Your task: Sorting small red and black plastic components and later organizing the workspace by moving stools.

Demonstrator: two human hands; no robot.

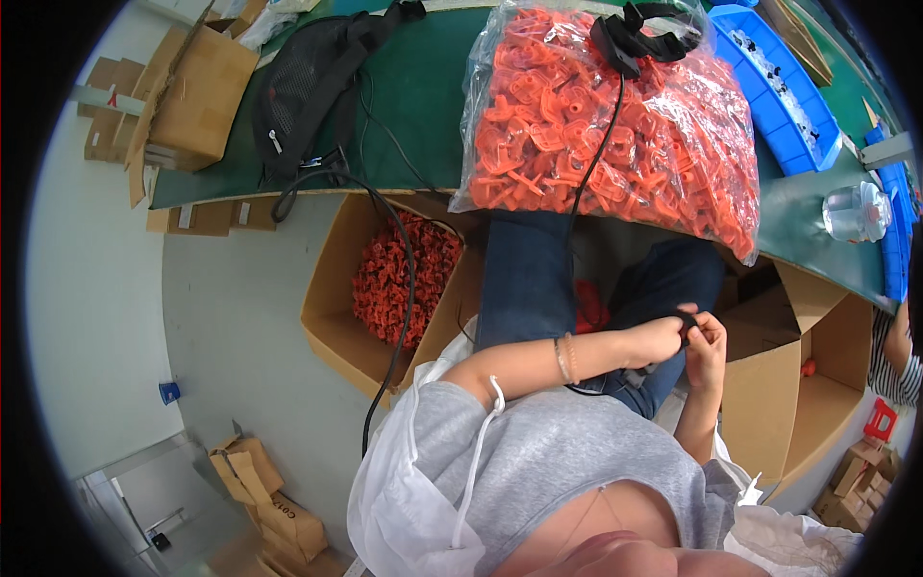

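Over my lap, to the right, my two hands meet. My left hand (660, 342), with bracelets at its wrist, is closed, its fingers against those of the other hand. My right hand (709, 348) is bent up and pinches a small black piece (687, 325) between thumb and fingers. The kind of this piece is too small to tell, and the left fingers partly hide it. Above my knees, a large clear plastic bag (606, 144) full of orange-red plastic parts lies on the green table (404, 125), its front hanging over the edge.
A black headband-like device (642, 40) with a cable rests on the bag. Blue bins (777, 91) and a clear jar (856, 212) stand at the right. A black waist bag (306, 101) lies left. Cartons (332, 327) flank my legs, the left one holding red parts (406, 279); another carton (760, 413) is right.
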